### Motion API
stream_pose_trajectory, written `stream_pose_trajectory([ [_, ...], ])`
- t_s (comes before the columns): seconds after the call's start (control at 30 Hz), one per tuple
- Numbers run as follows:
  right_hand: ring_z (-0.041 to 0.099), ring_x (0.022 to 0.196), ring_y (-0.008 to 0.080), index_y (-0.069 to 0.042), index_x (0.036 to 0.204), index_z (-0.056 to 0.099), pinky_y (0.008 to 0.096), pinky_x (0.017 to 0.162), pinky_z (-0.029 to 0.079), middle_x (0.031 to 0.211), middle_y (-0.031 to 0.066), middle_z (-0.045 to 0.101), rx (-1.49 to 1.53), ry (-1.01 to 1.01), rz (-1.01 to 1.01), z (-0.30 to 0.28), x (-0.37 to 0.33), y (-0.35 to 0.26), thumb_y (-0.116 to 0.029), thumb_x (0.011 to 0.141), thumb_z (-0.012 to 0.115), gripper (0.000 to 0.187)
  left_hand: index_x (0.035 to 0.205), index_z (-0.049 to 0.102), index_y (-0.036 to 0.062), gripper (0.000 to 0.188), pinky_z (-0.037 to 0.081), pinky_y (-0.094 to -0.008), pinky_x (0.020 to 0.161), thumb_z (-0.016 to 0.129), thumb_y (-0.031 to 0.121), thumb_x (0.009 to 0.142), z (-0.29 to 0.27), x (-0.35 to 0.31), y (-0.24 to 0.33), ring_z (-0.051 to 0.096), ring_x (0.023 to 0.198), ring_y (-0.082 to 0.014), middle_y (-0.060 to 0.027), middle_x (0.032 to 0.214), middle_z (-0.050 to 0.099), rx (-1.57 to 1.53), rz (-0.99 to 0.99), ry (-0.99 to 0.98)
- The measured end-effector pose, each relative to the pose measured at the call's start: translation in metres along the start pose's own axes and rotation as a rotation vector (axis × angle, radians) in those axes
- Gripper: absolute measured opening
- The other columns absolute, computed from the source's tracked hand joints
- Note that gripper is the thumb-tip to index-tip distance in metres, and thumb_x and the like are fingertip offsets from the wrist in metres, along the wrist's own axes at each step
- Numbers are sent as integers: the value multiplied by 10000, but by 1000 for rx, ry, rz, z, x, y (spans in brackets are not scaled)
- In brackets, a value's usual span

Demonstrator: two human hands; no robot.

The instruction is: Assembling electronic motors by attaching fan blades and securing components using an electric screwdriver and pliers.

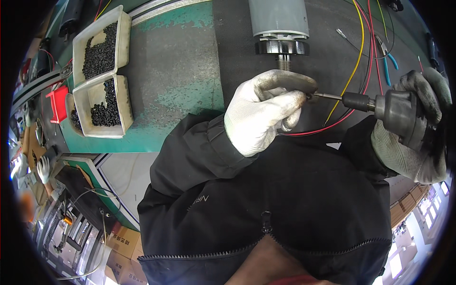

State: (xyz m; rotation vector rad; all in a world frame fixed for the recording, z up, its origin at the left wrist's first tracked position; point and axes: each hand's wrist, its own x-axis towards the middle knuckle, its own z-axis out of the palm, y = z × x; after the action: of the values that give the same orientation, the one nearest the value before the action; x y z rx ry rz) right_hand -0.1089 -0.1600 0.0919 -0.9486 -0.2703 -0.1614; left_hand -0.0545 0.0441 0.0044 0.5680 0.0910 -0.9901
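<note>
My left hand, in a white glove with darkened fingertips, is closed in a pinch at the tip of a long thin driver bit. A small dark piece shows at the bit's end, mostly hidden by the fingers. My gloved right hand grips a black power screwdriver, its bit pointing left at my left fingertips. Just beyond my left hand lies a grey cylindrical motor with a black ring and a threaded metal shaft facing me.
Two whitish bins of small black parts stand at the left, beside a red bin. Yellow, red and black wires run right of the motor, near blue-handled pliers. A worn green bench top lies between. Another person's gloved hand shows far left.
</note>
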Motion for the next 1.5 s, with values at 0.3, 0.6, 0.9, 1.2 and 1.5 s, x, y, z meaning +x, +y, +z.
stream_pose_trajectory([
  [0.3, 449, 1040, 239, -57, 1118, 454, 443, 857, 410, 1081, 103, 428, -10, 32, -2, 1, -4, 1, -123, 781, 589, 369, 1134, 567, -69, 266, 417, -217, 569, 557, -51, 868, 4, -4, 3, 464, 579, -74, -193, 1001, 646, 217, 64, 34],
  [0.6, 451, 1077, 285, -37, 1116, 460, 455, 914, 368, 1096, 135, 434, 1, 157, -4, -4, -11, -1, -139, 750, 590, 401, 1187, 514, -57, 288, 331, -199, 510, 496, 97, 944, 6, -1, -3, 366, 493, -52, -82, 790, 598, -45, -39, -86],
  [0.9, 435, 937, 203, -53, 1031, 464, 356, 867, 378, 1013, 108, 397, 166, 249, -85, -32, 8, 0, -52, 693, 549, 349, 1052, 514, 97, 217, 390, -249, 597, 538, 288, 951, -4, 26, -13, 484, 684, -89, -20, 840, 540, 25, 65, 254],
  [1.2, 439, 987, 247, -66, 1075, 461, 415, 832, 433, 1084, 110, 432, 95, 260, -111, -19, 19, 32, -31, 748, 526, 335, 1136, 517, 64, 292, 439, -262, 613, 441, 305, 989, -31, 26, -25, 516, 717, -103, -114, 1035, 595, -360, -100, 108],
  [1.5, 422, 1011, 267, -127, 1192, 435, 581, 714, 524, 1149, 93, 444, 63, 97, -163, -10, 27, 52, -29, 847, 471, 360, 1044, 518, 62, 204, 444, -234, 623, 514, 251, 964, -33, 26, -25, 523, 713, -71, -137, 1045, 589, -267, 12, -2],
])
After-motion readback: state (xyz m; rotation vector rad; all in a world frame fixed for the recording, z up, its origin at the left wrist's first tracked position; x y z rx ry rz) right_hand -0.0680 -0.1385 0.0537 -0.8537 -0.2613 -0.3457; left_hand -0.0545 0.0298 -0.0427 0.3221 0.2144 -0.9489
